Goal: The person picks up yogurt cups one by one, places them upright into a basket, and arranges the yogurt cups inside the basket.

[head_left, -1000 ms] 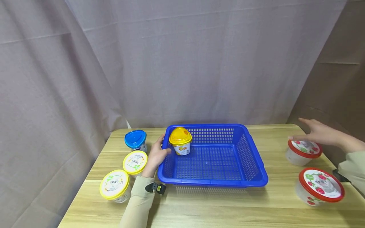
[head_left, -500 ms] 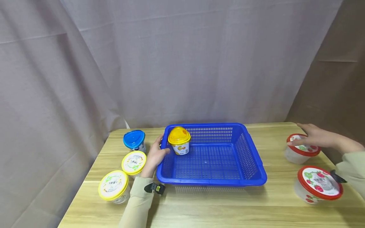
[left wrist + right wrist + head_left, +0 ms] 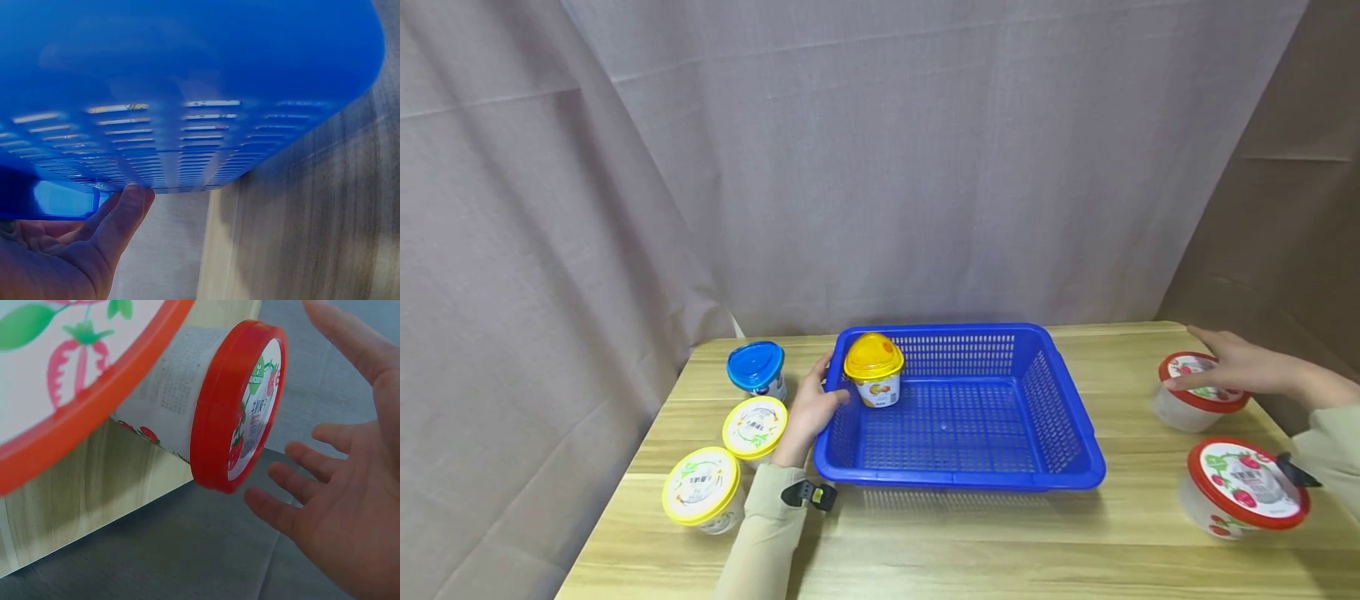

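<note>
My left hand (image 3: pixel 808 412) grips the left rim of a blue plastic basket (image 3: pixel 955 479), its thumb over the edge. The left wrist view shows its fingers (image 3: pixel 122 228) against the basket's slotted wall (image 3: pixel 169 50). Inside, at the back left corner, stands a small tub with a yellow domed lid (image 3: pixel 875 387). At the right, my right hand (image 3: pixel 1247 367) hovers over the farther red-lidded tub (image 3: pixel 1187 412), fingers spread. In the right wrist view a gap separates these fingers from that tub's lid (image 3: pixel 209 412). A nearer red-lidded tub (image 3: pixel 1213 508) stands below the right forearm.
Left of the basket stand a blue-lidded tub (image 3: pixel 756 367) and two round tubs with yellow rims, one farther (image 3: pixel 755 425) and one nearer (image 3: pixel 700 487). A grey curtain (image 3: pixel 925 183) hangs behind the wooden table (image 3: pixel 970 558).
My right hand has lowered slightly over the farther red-lidded tub. My left hand and the basket stay in place; the head view shifts a little.
</note>
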The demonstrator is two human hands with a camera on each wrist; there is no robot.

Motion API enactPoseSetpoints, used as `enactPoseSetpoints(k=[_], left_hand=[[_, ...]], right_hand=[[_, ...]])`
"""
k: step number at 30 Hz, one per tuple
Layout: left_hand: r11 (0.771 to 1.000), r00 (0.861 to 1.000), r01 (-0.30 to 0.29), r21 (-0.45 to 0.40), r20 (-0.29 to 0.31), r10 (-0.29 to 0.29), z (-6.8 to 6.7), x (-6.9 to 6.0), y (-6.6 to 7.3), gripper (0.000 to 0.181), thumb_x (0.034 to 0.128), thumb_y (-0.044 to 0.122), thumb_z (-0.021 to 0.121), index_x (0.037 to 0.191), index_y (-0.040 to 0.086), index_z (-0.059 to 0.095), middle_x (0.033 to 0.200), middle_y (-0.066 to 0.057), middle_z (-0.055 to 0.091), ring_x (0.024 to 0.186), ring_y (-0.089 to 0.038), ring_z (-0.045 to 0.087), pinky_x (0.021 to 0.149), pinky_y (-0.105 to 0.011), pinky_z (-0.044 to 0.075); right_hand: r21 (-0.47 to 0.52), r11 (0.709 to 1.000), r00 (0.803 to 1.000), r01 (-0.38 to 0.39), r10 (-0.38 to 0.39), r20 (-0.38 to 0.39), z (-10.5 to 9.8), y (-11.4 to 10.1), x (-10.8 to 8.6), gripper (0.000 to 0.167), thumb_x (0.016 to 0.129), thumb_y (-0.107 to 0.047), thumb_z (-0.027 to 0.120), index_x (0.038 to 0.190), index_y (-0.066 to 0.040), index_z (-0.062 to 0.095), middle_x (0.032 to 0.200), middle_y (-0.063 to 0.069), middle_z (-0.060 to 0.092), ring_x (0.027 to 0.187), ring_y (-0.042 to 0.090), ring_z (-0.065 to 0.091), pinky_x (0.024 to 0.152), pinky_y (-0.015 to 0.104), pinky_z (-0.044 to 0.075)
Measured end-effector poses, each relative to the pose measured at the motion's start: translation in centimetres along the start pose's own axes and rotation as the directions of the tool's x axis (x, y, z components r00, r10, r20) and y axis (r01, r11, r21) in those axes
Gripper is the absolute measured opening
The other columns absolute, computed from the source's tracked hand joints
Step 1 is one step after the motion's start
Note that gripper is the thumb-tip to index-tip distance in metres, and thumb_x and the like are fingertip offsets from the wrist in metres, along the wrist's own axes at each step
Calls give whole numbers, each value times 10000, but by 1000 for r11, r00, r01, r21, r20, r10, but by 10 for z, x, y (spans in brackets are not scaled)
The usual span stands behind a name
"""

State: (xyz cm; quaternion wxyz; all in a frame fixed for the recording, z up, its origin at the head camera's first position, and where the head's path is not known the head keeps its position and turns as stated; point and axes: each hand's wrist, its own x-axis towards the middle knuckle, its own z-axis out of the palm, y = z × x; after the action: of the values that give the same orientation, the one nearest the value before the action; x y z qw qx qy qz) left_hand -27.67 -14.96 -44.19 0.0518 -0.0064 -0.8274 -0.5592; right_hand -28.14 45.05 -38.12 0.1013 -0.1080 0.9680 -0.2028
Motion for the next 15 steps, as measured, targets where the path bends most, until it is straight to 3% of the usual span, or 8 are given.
enactPoseSetpoints(k=[5, 15], left_hand=[[1000, 1000, -3, -10, 1, 3, 0, 0, 1, 862, 750, -31, 632, 1560, 56, 351, 1406, -258, 525, 1201, -409, 558, 1025, -550, 454], [1000, 1000, 8, -19, 7, -8, 0, 0, 1, 856, 760, -28, 632, 1563, 61, 349, 1441, -261, 497, 1244, -428, 532, 1041, -580, 430]], right_hand=[[-8, 1000, 1000, 2, -2, -15, -3, 5, -3, 1067, 884, -384, 697, 1445, 258, 56, 1344, 530, 175, 1187, 673, 220, 883, 809, 344], [-36, 997, 997, -73, 73, -6, 2, 22, -9, 1083, 907, -433, 658, 1392, 319, 49, 1299, 591, 165, 1199, 715, 188, 916, 824, 295]])
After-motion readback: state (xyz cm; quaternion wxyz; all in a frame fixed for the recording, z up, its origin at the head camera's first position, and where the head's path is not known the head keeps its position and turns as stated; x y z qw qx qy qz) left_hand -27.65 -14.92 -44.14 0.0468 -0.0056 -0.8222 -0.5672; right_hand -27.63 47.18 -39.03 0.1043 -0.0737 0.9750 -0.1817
